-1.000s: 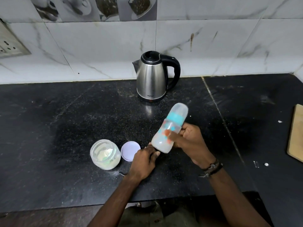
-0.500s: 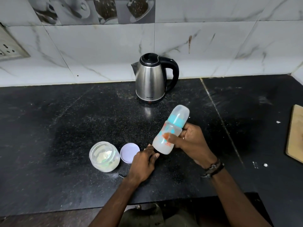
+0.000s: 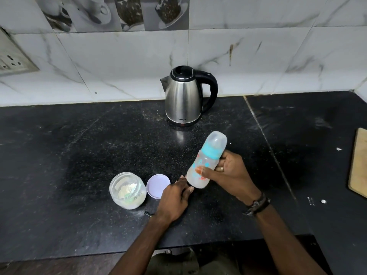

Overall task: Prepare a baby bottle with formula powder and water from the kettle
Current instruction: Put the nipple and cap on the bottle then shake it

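Observation:
My right hand (image 3: 228, 175) grips a clear baby bottle (image 3: 206, 161) with a turquoise collar and a clear cap. The bottle tilts up and to the right, just above the black counter (image 3: 79, 155), and looks cloudy white inside. My left hand (image 3: 174, 199) rests palm down on the counter, its curled fingertips at the bottle's base; its palm is hidden. An open glass jar of pale formula powder (image 3: 128, 192) stands left of that hand, with its lilac lid (image 3: 156, 185) lying beside it. A steel kettle (image 3: 184, 98) with a black handle stands at the back by the wall.
A small metal piece (image 3: 148, 213) pokes out beside my left wrist. A wooden board (image 3: 359, 163) lies at the counter's right edge, with white specks near it. A wall socket (image 3: 12, 58) is at far left. The counter's front edge runs just under my forearms.
The bottle stays tilted in my right hand and has barely shifted. My left hand has kept its place by the bottle's base.

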Tool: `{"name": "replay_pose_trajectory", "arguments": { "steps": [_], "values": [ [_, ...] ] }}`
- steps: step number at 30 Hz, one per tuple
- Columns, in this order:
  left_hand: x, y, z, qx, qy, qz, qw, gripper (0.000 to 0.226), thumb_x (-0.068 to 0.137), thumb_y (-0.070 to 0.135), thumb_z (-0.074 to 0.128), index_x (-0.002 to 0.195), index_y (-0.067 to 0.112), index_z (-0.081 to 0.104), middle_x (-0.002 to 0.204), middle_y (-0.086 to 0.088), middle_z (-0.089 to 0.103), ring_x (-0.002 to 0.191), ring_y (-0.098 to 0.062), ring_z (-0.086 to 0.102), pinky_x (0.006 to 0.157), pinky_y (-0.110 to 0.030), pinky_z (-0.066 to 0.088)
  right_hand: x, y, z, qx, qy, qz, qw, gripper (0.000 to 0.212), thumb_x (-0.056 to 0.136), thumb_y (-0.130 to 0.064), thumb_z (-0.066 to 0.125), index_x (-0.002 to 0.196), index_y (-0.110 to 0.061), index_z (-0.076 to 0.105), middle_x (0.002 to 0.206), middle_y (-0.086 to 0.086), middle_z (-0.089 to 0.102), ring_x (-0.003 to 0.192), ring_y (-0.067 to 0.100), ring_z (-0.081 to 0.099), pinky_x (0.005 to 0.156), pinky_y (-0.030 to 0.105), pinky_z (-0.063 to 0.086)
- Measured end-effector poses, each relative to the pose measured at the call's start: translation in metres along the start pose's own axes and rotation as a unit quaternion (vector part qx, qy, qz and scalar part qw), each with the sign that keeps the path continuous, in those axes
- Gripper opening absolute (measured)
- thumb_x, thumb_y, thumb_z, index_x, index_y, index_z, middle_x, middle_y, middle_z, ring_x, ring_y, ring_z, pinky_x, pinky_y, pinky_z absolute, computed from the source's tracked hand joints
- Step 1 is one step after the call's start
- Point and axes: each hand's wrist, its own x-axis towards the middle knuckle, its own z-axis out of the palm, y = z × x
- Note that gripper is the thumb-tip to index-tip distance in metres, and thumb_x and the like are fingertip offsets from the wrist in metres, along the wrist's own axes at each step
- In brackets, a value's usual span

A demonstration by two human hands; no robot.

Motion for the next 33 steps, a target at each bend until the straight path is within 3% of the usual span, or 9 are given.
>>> {"name": "replay_pose_trajectory", "arguments": {
  "steps": [5,9,14,17,21,24,26,29,33],
  "values": [
    [0.0,-0.003,0.001,-0.001,-0.007,-0.004,1.0,0.026,0.101,0.027,0.059,0.112,0.007,0.07,0.14,-0.009,0.063,0.137,-0.022,0.051,0.101,-0.03,0.047,0.0,0.001,-0.002,0.048,0.039,-0.05,0.997,0.035,0.074,-0.011,0.08,0.106,-0.012,0.069,0.101,0.008,0.077,0.096,0.022,0.074,0.079,0.037,0.061],
    [0.0,0.0,-0.001,0.002,-0.009,0.0,1.0,0.017,0.099,0.019,0.061,0.097,0.005,0.07,0.115,-0.014,0.074,0.112,-0.034,0.064,0.073,-0.028,0.039,-0.004,0.002,-0.003,-0.006,-0.011,-0.03,0.999,0.036,0.071,-0.004,0.081,0.104,-0.004,0.067,0.09,0.003,0.078,0.083,0.015,0.075,0.071,0.027,0.059],
    [0.0,-0.005,0.001,-0.006,-0.012,0.008,1.0,0.022,0.101,0.027,0.059,0.104,0.008,0.071,0.141,-0.007,0.062,0.139,-0.02,0.05,0.102,-0.03,0.048,-0.004,0.003,-0.004,-0.017,0.027,-0.047,0.998,0.035,0.074,-0.007,0.083,0.105,-0.01,0.067,0.094,0.003,0.078,0.089,0.017,0.075,0.08,0.038,0.062],
    [0.001,-0.005,0.002,-0.002,-0.012,0.005,1.0,0.02,0.099,0.023,0.061,0.099,0.006,0.071,0.122,-0.01,0.073,0.118,-0.031,0.064,0.079,-0.028,0.046,-0.006,0.003,-0.005,-0.011,-0.012,-0.021,1.0,0.037,0.072,-0.001,0.084,0.103,-0.009,0.068,0.092,0.003,0.078,0.084,0.015,0.075,0.071,0.027,0.06],
    [0.0,-0.006,0.003,-0.004,-0.01,0.005,1.0,0.022,0.101,0.026,0.059,0.102,0.007,0.071,0.143,-0.01,0.06,0.137,-0.023,0.052,0.102,-0.03,0.046,-0.005,-0.002,-0.007,0.09,-0.012,-0.037,0.995,0.044,0.068,-0.012,0.086,0.107,-0.005,0.065,0.1,0.009,0.076,0.094,0.023,0.074,0.077,0.038,0.062],
    [0.0,-0.005,0.003,0.003,-0.008,0.014,1.0,0.019,0.099,0.025,0.059,0.102,0.01,0.071,0.126,-0.009,0.071,0.118,-0.03,0.064,0.084,-0.03,0.047,-0.004,-0.002,-0.002,-0.067,-0.004,-0.038,0.997,0.043,0.071,-0.002,0.086,0.109,-0.009,0.067,0.1,0.005,0.078,0.092,0.02,0.075,0.08,0.035,0.062],
    [0.0,-0.005,0.002,0.0,-0.006,0.016,1.0,0.019,0.099,0.023,0.06,0.1,0.008,0.071,0.117,-0.009,0.074,0.107,-0.032,0.067,0.075,-0.031,0.043,-0.006,0.0,-0.004,-0.043,-0.021,-0.044,0.998,0.041,0.069,-0.003,0.086,0.106,-0.008,0.068,0.096,0.003,0.078,0.089,0.017,0.075,0.074,0.028,0.06],
    [0.0,-0.006,0.004,-0.007,-0.009,0.008,1.0,0.022,0.1,0.026,0.059,0.093,0.008,0.069,0.138,-0.01,0.064,0.132,-0.025,0.057,0.096,-0.03,0.047,-0.007,-0.006,-0.001,0.14,-0.015,-0.014,0.99,0.049,0.068,-0.026,0.081,0.11,-0.003,0.066,0.104,0.011,0.076,0.098,0.025,0.073,0.075,0.036,0.061],
    [0.0,-0.005,0.004,-0.004,-0.012,0.01,1.0,0.018,0.099,0.022,0.06,0.096,0.007,0.07,0.125,-0.014,0.071,0.118,-0.032,0.063,0.079,-0.026,0.042,-0.009,-0.01,-0.001,0.004,-0.024,-0.026,0.999,0.039,0.068,-0.011,0.081,0.105,-0.006,0.068,0.097,0.008,0.078,0.09,0.021,0.075,0.074,0.03,0.061]
  ]
}}
